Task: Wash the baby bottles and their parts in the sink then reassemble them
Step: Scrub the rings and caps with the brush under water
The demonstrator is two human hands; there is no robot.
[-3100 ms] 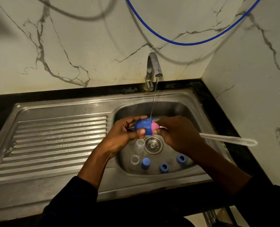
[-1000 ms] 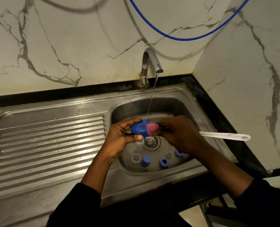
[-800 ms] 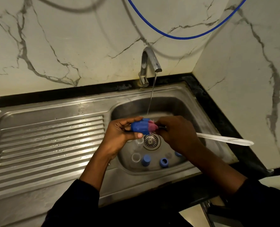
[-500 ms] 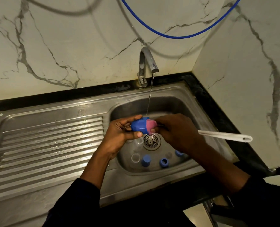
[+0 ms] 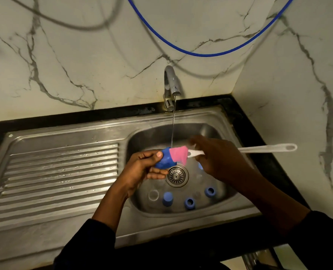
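Fingers (image 5: 157,175) of the left hand (image 5: 140,170) are curled round a blue bottle cap (image 5: 164,159), thumb on its upper side, holding it in the thin stream from the tap (image 5: 172,82), above the drain (image 5: 177,175). Fingers of the right hand (image 5: 218,158) close on the white handle of a bottle brush (image 5: 267,148); they are motion-blurred, so the exact grip cannot be told. The brush's pink sponge head (image 5: 178,153) meets the open end of the cap; how far it enters is not visible. Both forearms reach in from the near edge of the sink (image 5: 210,115) and converge over the basin, palms turned toward each other, while the brush handle projects rightward toward the dark worktop (image 5: 83,118). On the basin floor lie a clear part (image 5: 153,194), a blue part (image 5: 167,198), a blue ring (image 5: 189,202) and a second blue ring (image 5: 209,191), well apart from the hands. Judged from this layout, scrubbing of single parts is under way, several pieces await their turn, and reassembly is not yet begun; no bottle body is identifiable.
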